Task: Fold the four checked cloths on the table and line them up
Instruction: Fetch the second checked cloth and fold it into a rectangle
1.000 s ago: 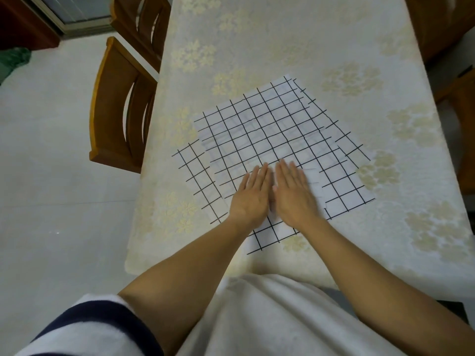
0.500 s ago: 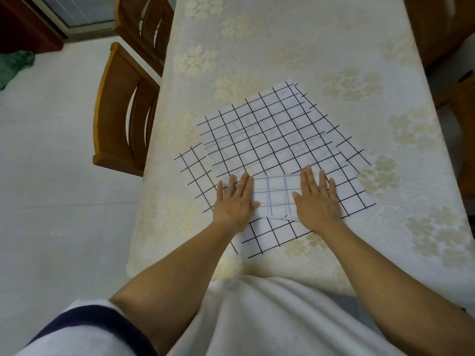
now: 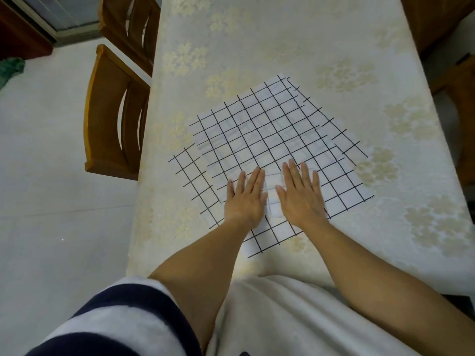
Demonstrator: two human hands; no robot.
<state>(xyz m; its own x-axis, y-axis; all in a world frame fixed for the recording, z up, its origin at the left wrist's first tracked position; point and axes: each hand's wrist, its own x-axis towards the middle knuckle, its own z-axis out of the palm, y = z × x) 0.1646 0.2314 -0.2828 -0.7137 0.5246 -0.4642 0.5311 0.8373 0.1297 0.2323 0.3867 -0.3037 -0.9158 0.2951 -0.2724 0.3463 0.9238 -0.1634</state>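
Both hands flat, fingers straight, gripping nothing: left hand (image 3: 245, 199) and right hand (image 3: 300, 196) press side by side on a small folded piece (image 3: 273, 195) atop the overlapping checked cloths (image 3: 259, 129), which lie spread at the desk's (image 3: 295, 34) near edge. Wooden chair (image 3: 113, 119) left of desk.

No text, label, brand, number or sign can be read. The cloths (image 3: 270, 129) carry only a black grid of lines, and the tablecloth (image 3: 257, 34) carries only pale flower patterns.
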